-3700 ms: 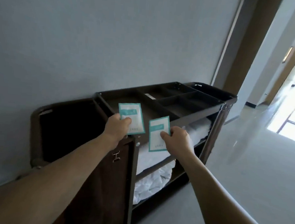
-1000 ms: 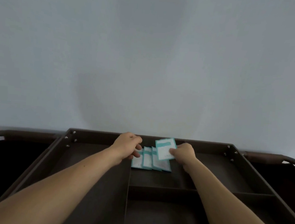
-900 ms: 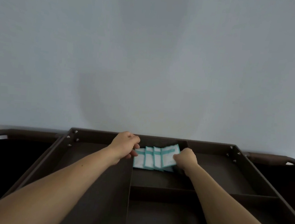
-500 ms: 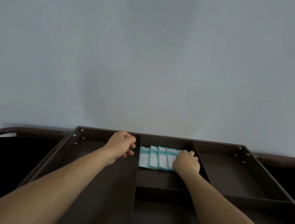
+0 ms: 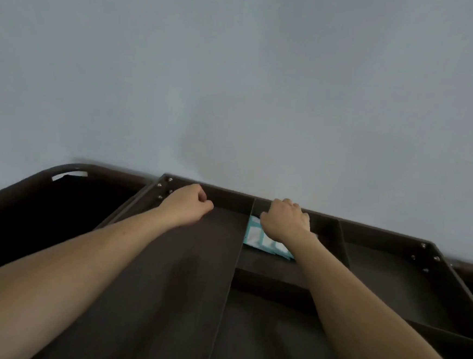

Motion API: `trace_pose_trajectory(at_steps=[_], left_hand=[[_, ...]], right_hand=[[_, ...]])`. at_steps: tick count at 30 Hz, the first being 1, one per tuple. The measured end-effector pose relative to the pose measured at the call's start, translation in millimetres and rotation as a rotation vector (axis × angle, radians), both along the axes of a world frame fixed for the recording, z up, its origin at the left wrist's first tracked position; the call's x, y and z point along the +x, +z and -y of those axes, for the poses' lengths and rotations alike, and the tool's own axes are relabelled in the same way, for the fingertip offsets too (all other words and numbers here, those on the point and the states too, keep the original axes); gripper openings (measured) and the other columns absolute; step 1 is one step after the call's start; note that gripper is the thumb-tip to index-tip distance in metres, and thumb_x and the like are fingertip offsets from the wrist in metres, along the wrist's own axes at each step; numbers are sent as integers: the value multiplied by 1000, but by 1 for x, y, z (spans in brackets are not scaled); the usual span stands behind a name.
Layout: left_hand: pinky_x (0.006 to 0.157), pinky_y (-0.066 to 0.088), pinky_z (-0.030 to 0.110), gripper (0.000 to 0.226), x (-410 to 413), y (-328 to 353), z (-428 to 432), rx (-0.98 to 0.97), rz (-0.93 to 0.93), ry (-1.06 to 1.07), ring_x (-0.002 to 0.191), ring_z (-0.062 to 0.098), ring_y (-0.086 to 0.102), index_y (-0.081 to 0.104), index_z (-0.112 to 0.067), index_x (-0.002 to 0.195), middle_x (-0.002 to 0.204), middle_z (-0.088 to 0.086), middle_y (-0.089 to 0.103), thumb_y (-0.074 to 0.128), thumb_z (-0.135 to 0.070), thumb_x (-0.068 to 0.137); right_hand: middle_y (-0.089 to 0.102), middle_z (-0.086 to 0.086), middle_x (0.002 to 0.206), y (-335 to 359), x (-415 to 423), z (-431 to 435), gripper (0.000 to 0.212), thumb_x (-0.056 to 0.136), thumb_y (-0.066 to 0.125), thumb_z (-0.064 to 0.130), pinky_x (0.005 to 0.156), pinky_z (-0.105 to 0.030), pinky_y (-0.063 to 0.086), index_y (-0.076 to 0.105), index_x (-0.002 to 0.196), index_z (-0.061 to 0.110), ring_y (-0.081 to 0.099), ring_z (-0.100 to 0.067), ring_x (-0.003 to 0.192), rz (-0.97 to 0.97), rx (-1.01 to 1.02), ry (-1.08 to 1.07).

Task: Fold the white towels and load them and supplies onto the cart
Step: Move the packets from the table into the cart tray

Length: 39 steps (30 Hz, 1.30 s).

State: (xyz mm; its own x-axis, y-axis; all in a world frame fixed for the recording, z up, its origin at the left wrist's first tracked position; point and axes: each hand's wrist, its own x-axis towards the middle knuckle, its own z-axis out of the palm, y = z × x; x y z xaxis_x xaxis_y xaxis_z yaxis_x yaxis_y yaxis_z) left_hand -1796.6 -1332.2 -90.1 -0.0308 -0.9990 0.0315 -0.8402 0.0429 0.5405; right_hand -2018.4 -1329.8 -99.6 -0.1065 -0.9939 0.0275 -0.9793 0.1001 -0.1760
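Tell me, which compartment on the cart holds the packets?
The small back-middle compartment, under the right hand: the teal-and-white packets lie only there, right of the long left compartment.

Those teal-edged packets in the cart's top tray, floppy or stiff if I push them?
The packets look thin and flat, so they are probably light and bendy. They overlap on the smooth tray floor, so a push would likely slide or fan them out, not roll them.
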Motion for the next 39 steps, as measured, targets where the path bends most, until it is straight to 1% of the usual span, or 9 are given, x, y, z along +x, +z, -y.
trace_pose_trajectory(at_steps=[2,6,11,15,19,21,25,33,39], left_hand=[[93,47,38,32,22,7,-15,-7,88,38,108,26,60,61,-16,113,118,4,63,58,-40,91],[83,50,37,32,77,20,-51,-63,183,110,106,30,60,65,-15,106,112,8,61,58,-40,89],[104,45,47,56,169,31,-103,-98,168,219,129,28,47,50,-12,141,144,9,48,56,-41,94],[109,39,47,55,263,27,-160,-127,165,260,136,28,40,48,-10,141,146,8,44,56,-39,96],[98,45,48,45,372,16,-218,-93,198,374,121,30,49,58,-9,125,128,7,53,54,-42,95],[99,46,49,49,423,8,-245,-81,194,462,121,30,49,56,-10,130,132,9,52,55,-44,94],[109,38,50,65,503,-8,-283,-14,159,557,137,30,36,41,-13,147,150,9,39,54,-47,93],[116,30,46,70,592,-38,-269,51,106,583,146,27,25,34,-16,151,157,7,31,52,-51,93],[114,30,47,68,642,-62,-209,122,110,552,145,27,23,33,-18,152,156,5,30,52,-49,94]], right_hand=[[52,-13,133,5,28,-2,47,95,45,41,101,-49,38,54,129,10,48,-35,123,10,15,79],[53,-14,135,17,87,-14,52,92,48,49,105,-48,40,58,127,12,48,-35,126,31,45,202],[55,-14,129,34,179,-40,51,91,47,53,99,-50,44,61,120,14,52,-36,118,31,12,358],[55,-13,124,41,280,-75,50,92,46,56,98,-52,45,62,116,14,52,-37,116,30,-5,484],[51,-13,132,40,390,-117,55,96,45,58,103,-53,41,58,126,14,48,-37,122,-13,7,603],[50,-13,137,39,442,-137,57,97,44,57,103,-52,41,56,132,14,48,-36,124,-22,-9,655],[54,-14,130,39,525,-163,54,98,42,56,96,-48,46,58,124,12,52,-35,116,-33,-6,750],[51,-10,138,31,628,-125,59,98,41,58,101,-47,39,52,136,14,47,-33,124,-76,9,778],[57,-9,133,4,703,-42,59,97,45,57,92,-39,44,54,133,12,55,-29,115,-123,159,790]])
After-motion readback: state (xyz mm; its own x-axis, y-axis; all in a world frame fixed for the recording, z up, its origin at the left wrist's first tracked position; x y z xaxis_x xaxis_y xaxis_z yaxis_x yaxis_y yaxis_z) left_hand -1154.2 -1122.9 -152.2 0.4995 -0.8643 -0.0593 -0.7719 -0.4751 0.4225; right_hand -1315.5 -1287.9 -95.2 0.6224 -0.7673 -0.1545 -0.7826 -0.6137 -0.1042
